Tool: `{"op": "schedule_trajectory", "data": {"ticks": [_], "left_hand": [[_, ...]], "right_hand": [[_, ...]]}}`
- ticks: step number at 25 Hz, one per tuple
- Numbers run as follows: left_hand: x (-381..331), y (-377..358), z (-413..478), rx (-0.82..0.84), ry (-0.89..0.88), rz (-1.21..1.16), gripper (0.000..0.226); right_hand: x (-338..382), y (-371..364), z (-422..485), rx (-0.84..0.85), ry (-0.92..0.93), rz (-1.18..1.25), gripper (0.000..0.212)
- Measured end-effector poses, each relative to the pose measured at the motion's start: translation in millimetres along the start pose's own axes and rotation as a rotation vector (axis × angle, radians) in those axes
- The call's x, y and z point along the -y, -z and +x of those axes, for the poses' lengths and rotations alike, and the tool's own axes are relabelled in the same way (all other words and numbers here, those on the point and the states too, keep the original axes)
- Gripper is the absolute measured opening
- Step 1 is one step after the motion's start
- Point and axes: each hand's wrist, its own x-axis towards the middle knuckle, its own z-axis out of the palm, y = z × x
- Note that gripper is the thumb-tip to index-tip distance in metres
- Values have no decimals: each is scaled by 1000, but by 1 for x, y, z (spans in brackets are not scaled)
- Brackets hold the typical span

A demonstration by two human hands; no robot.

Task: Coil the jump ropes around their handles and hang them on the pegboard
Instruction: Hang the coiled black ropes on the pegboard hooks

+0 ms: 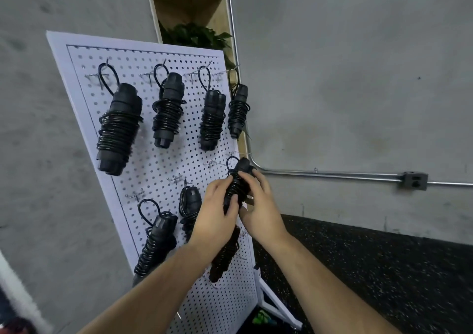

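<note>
Hands meet at the right edge of the pegboard, both clamped on one coiled rope: the left hand grips the lower part of the bundle, the right hand wraps it from the other side. The rope's loop sits at a hook in the middle row. Four coiled ropes hang along the top row, and three more hang lower down, one partly hidden behind the left wrist. The board leans against a grey wall.
</note>
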Motion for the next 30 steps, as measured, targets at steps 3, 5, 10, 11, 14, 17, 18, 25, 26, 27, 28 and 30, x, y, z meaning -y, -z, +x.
{"op": "schedule_trajectory", "data": {"ticks": [3,5,10,11,14,17,18,25,26,27,28,30], "left_hand": [[11,-3,6,30,55,37,45],[19,-6,6,39,89,68,44],[32,-12,-1,130,157,159,42],[32,-12,-4,158,169,185,47],[29,-12,-10,199,158,204,56],[25,-12,-16,215,112,216,60],[24,-13,-20,216,106,218,61],[19,-40,-64,301,30,271,59],[22,-47,-74,312,34,264,60],[27,-56,-87,335,52,253,60],[33,-65,-102,368,78,244,61],[53,-84,-135,453,122,251,62]], "right_hand": [[-16,-17,9,15,-23,-52,88],[-26,-23,12,33,-6,-96,92],[-35,-20,6,85,87,-220,89],[-34,-18,4,95,100,-249,86],[-30,-10,-5,146,107,-315,80],[-27,2,-15,198,124,-400,78],[-26,7,-20,214,137,-451,78],[-33,34,-69,313,183,-784,64],[-38,34,-79,325,169,-816,63],[-45,31,-93,346,146,-841,62],[-53,26,-107,375,122,-859,61],[-69,17,-137,491,68,-897,61]]}}
